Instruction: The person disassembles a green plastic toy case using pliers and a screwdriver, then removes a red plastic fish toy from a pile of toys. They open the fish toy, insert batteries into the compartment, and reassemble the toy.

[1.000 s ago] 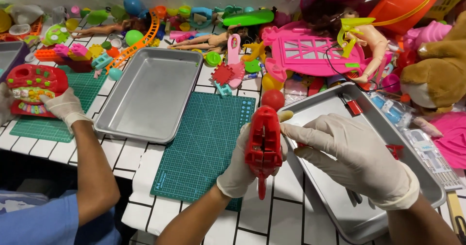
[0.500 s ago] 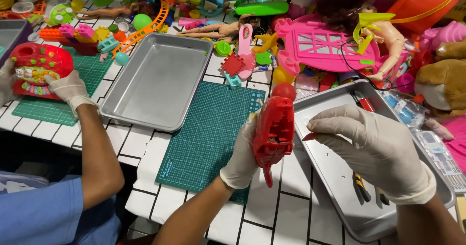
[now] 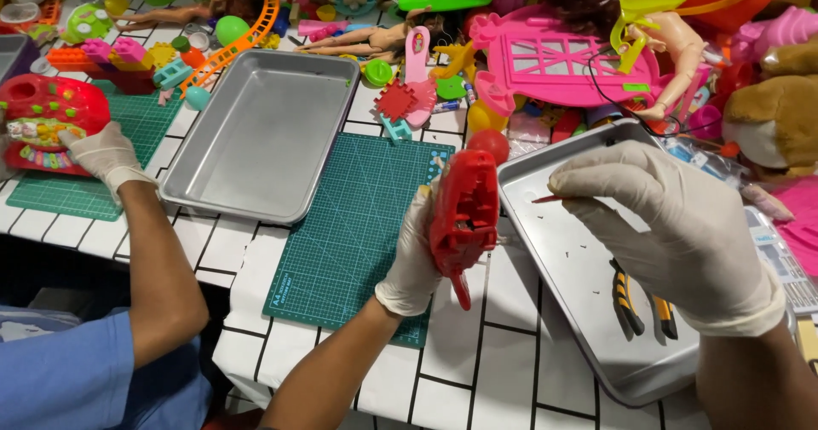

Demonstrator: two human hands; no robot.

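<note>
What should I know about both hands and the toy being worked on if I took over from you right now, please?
Left hand, white-gloved: grips the red plastic toy upright over the table's edge, open side with its inner parts facing the camera.
Right hand, white-gloved: pinches a thin red-tipped tool over the right metal tray, clear of the toy.
In that tray: small dark bits, perhaps screws, and yellow-and-black pliers.
Green cutting mat lies left of the toy.
Done: toy looks opened. Left: cannot tell.
A co-worker's gloved hand touches another red toy, far left.
</note>
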